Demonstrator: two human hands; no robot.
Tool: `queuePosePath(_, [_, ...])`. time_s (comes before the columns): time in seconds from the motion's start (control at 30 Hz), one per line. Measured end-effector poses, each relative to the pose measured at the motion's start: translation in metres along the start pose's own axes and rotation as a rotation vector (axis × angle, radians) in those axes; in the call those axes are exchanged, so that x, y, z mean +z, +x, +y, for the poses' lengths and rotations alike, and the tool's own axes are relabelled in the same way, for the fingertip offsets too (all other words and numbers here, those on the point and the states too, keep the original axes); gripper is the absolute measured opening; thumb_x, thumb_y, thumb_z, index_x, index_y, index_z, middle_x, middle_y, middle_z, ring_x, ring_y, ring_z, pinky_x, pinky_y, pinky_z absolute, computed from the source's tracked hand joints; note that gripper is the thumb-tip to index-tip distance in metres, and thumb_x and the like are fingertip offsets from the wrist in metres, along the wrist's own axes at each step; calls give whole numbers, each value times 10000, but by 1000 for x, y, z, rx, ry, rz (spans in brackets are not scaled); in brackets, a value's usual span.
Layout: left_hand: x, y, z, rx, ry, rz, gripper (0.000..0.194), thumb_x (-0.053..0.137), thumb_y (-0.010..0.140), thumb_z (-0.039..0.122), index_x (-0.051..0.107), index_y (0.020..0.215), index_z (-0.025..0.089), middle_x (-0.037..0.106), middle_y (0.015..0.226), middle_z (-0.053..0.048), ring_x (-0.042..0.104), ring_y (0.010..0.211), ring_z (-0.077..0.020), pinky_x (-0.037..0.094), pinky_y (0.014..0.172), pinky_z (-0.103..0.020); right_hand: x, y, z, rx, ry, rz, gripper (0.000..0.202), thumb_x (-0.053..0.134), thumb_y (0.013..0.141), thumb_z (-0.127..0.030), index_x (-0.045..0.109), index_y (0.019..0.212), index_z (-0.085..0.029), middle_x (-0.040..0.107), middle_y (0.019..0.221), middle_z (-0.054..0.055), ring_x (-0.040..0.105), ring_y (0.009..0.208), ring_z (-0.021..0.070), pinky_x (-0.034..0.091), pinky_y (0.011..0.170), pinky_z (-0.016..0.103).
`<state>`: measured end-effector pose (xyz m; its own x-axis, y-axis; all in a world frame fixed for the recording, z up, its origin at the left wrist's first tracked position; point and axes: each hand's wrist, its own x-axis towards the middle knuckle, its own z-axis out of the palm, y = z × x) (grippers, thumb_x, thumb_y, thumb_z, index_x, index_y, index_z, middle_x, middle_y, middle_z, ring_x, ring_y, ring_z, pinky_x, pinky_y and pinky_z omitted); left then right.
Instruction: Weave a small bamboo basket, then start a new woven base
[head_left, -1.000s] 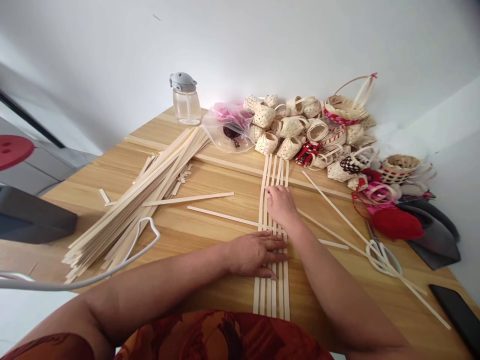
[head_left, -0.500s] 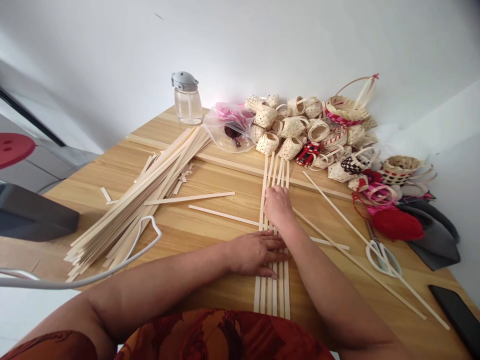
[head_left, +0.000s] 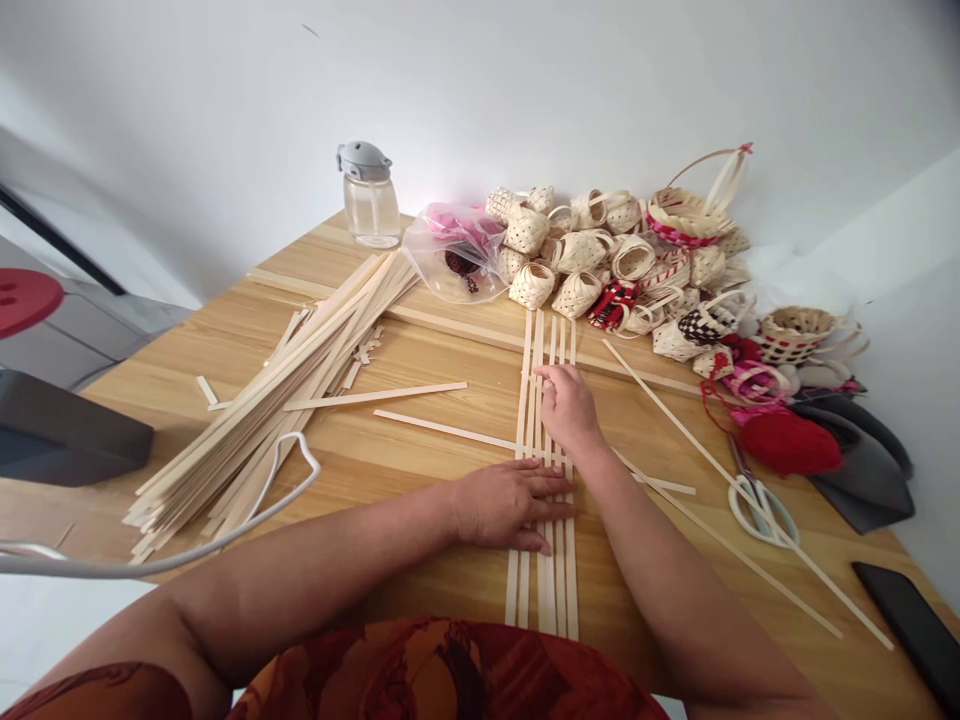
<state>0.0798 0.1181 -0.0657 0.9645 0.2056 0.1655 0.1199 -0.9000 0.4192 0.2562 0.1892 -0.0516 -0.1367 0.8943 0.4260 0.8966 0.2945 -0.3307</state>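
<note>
Several pale, thin wooden strips (head_left: 529,400) lie lengthwise in front of me, side by side, with a crosswise strip (head_left: 442,428) passing among them. My left hand (head_left: 510,505) lies flat over the lengthwise strips just below that crossing, fingers stretched to the right. Farther up, my right hand (head_left: 568,408) is closed, thumb and forefinger pinched at one of the lengthwise strips. Its other fingers are curled, and the exact grip is partly hidden. Two long loose strips (head_left: 720,465) slant across the table right of my right forearm.
A big bundle of strips (head_left: 285,400) lies left, near a white cable (head_left: 300,490). Small woven baskets (head_left: 581,255) are heaped at the back, beside a plastic bag (head_left: 457,260) and bottle (head_left: 373,205). Scissors (head_left: 761,510), red yarn (head_left: 791,443) and a phone (head_left: 911,620) lie right.
My right hand has shifted slightly right and lifted its fingertips into a pinch. One lengthwise strip now sits closer to its left neighbour, leaving a wider gap. My left hand stays in place.
</note>
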Motion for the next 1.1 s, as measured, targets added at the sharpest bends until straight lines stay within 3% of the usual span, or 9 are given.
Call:
queuePosePath(0.23, [0, 0, -1, 3, -21, 8, 581, 452, 974, 517, 466, 1461, 201, 334, 1594, -93, 295, 1484, -252, 184, 1243, -404, -2, -6, 4, -72, -14, -37, 413, 440, 814, -16, 741, 1036, -192, 619, 1028, 109, 544, 1008, 262, 467, 953, 409])
queuePosePath(0.4, [3, 0, -2, 2, -42, 17, 587, 460, 971, 514, 459, 1467, 199, 349, 1586, -100, 302, 1480, -266, 205, 1236, -424, -30, -22, 17, -25, -12, 82, 350, 445, 889, -115, 722, 1089, -192, 638, 1136, 109, 542, 1103, 258, 433, 1000, 423])
queuePosePath(0.53, [3, 0, -3, -4, -53, 14, 589, 478, 962, 520, 464, 1464, 212, 352, 1585, -96, 308, 1478, -260, 200, 1238, -416, -63, -56, 49, 109, -123, -109, 281, 529, 890, -264, 705, 1104, -214, 707, 1106, 91, 589, 1052, 281, 437, 963, 468])
queuePosePath(0.7, [4, 1, -3, -5, -74, 14, 586, 499, 955, 511, 478, 1454, 204, 354, 1580, -111, 327, 1469, -266, 210, 1235, -426, -85, -92, 82, 135, -183, -167, 203, 572, 833, -258, 719, 972, -234, 741, 974, 77, 635, 945, 273, 466, 888, 448])
queuePosePath(0.87, [4, 0, -3, -4, -77, 9, 586, 508, 954, 504, 473, 1457, 206, 349, 1583, -108, 322, 1471, -267, 211, 1234, -434, -80, -90, 80, 107, -170, -164, 248, 494, 876, -203, 729, 952, -226, 747, 954, 68, 633, 923, 258, 487, 845, 406])
queuePosePath(1.1, [3, 0, -3, -2, -53, 11, 582, 503, 954, 513, 489, 1446, 201, 358, 1581, -98, 303, 1480, -250, 183, 1242, -406, -60, -70, 56, -95, -105, -122, 310, 466, 929, -220, 733, 1087, -209, 722, 1062, 85, 601, 989, 257, 467, 914, 417])
